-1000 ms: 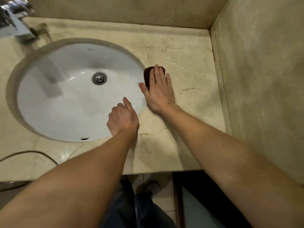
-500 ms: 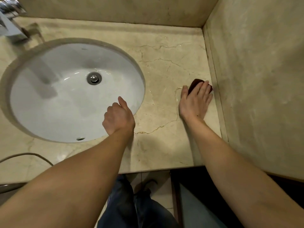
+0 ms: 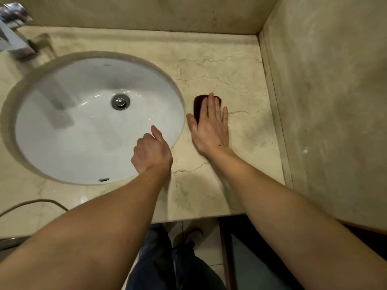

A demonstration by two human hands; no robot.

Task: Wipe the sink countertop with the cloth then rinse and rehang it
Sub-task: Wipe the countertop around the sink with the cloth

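Note:
A dark brown cloth (image 3: 199,105) lies flat on the beige marble countertop (image 3: 236,80), just right of the white oval sink (image 3: 62,132). My right hand (image 3: 211,128) presses on it with the palm flat and fingers straight; only the cloth's far and left edges show. My left hand (image 3: 151,151) rests as a loose fist on the sink's near right rim, thumb pointing up, with nothing in it.
A chrome faucet (image 3: 14,36) stands at the far left behind the sink, and a metal drain (image 3: 120,101) sits in the basin. A marble wall (image 3: 326,101) bounds the counter on the right. A grey cord (image 3: 33,203) lies on the near left counter.
My right hand slid the cloth from beside the sink to the right wall, and now it is back next to the sink. My left hand stayed on the rim.

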